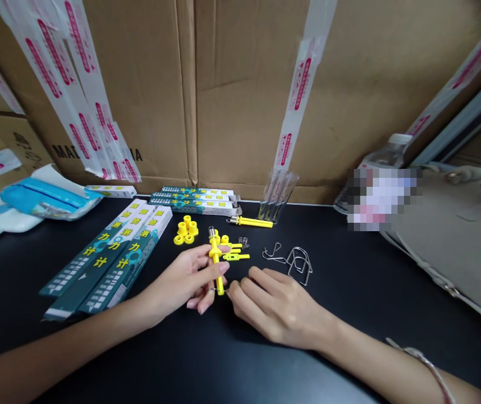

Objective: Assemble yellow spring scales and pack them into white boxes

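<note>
My left hand (181,280) is closed around a yellow plastic rod (218,272), pinching it between thumb and fingers. The rod stands nearly upright, with a collar partway up and a metal spring (211,232) at its top. At the rod's lower end, my right hand (276,306) is closed in a pinch on a thin metal wire hook, mostly hidden by the fingers. A bit of wire shows on both sides of the rod's tip. Just beyond the hands lie small yellow rods (237,257) and dark coil springs (244,242). Bent wire hooks (299,264) rest right of them.
Long printed boxes (126,247) lie at left, and more boxes (193,202) are stacked behind. Yellow caps (186,227), another yellow rod with a spring (251,222) and clear tubes (277,196) sit between. A bottle (385,154) and a bag (454,235) stand at right.
</note>
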{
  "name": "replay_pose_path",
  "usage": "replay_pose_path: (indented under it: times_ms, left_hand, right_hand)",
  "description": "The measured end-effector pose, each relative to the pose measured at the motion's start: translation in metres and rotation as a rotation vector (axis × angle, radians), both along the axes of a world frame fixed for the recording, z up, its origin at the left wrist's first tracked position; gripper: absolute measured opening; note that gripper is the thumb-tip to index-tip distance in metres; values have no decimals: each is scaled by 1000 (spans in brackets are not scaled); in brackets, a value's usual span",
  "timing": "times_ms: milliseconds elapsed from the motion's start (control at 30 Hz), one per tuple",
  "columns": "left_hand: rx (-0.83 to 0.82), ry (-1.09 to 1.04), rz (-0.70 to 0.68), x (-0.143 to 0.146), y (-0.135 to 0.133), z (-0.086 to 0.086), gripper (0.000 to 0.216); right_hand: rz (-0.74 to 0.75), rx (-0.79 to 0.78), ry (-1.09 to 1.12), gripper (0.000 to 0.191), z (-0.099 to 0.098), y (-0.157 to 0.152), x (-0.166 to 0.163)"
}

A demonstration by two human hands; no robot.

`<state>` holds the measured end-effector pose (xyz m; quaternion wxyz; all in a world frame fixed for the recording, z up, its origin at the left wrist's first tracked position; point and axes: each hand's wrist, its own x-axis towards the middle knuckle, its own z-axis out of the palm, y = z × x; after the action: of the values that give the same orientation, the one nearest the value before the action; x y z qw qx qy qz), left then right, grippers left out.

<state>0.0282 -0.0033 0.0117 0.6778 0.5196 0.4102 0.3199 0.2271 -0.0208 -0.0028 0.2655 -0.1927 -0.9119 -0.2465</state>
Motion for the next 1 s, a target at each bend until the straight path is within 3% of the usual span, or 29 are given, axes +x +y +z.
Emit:
replay_pose_path:
  times_ms: [267,467,667,767,833,933,1000]
  left_hand:
    - [139,-64,174,0,-2,-7,43]
    - [107,-124,203,0,-6,-2,52]
    - [26,-232,234,1,-9,3,110]
    - [63,-233,208,0,-9,2,124]
    - [76,-202,188,-1,-9,1,104]
    - [134,-143,164,-1,-9,-1,46]
    - [176,-111,171,1,-11,-1,32]
  right_hand:
    - [40,-195,171,22,4,3,3]
    - [124,-217,239,11,7,-2,5]
    - [197,-273,314,15,10,-4,6]
    - [208,-328,368,15,8,-4,6]
    - [190,-375,411,15,5,-4,6]
    - [155,-450,510,14,1,-5,5]
    - [138,-482,584,13,1,-5,5]
